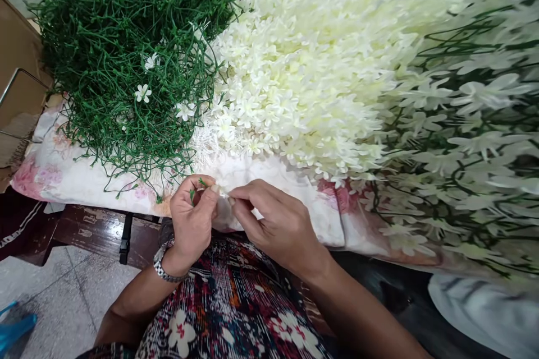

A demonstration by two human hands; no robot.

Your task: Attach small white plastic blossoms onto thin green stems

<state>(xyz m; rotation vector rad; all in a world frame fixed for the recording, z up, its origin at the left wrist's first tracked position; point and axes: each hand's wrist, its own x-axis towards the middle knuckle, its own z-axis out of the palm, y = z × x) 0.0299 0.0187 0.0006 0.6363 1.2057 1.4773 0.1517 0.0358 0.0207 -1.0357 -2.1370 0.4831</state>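
The left hand (190, 224) holds a short green stem (201, 182), pinched between thumb and forefinger, with one green tip poking out above the thumb and another bit of green showing inside the curl of the fingers. Just beside it, the right hand (278, 224) brings its thumb and forefinger close together at a small white flower piece (223, 190), which sits in the narrow gap between the two sets of fingertips; it is too small and pale to tell which hand grips it. Both hands are over the near edge of a floral cloth (273, 171). Beyond the left hand, up and to the left, rises a tangled pile of green stems (126, 28), its lowest strands lying near the knuckles, with a few loose white blossoms (143, 93) resting on it. Straight ahead of the hands and toward the right spreads a thick heap of white flowers (311, 73), near the right hand but apart from it. Farther right, well apart from both hands, white flowers on green stems (471, 140) lie in a blurred mass.
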